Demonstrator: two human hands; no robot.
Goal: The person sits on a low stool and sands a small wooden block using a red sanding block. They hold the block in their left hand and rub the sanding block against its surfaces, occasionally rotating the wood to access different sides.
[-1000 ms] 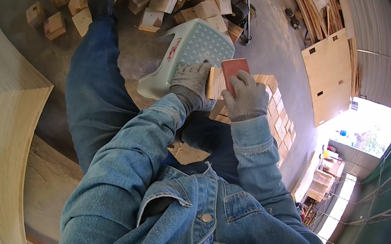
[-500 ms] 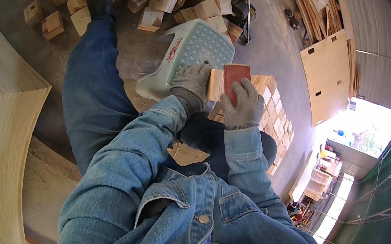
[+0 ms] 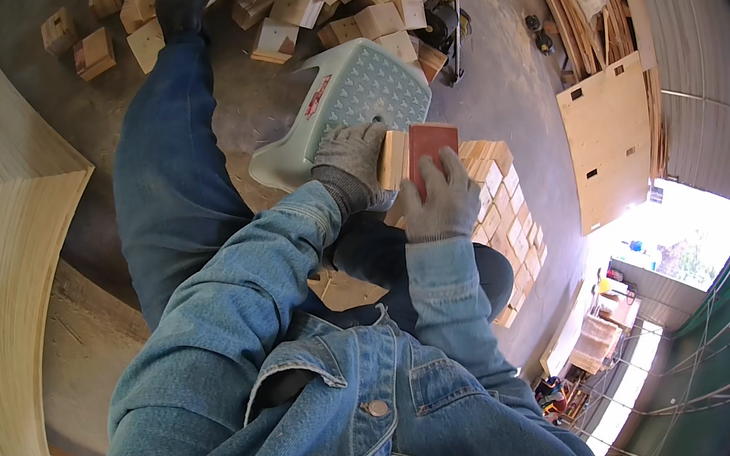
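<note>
My left hand (image 3: 353, 159), in a grey knit glove, is closed round a pale wooden block (image 3: 392, 161) over the near edge of a light green plastic stool (image 3: 382, 81). A flat, brick-red sanding block (image 3: 433, 137) lies against the right side of the wooden block. My right hand (image 3: 443, 202), gloved alike, grips it with the fingers laid over its near part. The wooden block's left end is hidden by my left glove.
Loose wooden blocks (image 3: 297, 6) lie heaped beyond the stool, beside a dark power tool (image 3: 446, 28). Stacked blocks (image 3: 509, 226) stand right of my knee. Large plywood sheets (image 3: 12, 240) rise at left; boards and a plywood panel (image 3: 610, 142) lean at right.
Both hands, with the wooden block and the sanding block, have shifted slightly left in the picture. The stool and floor have shifted left a little too, as the view moved.
</note>
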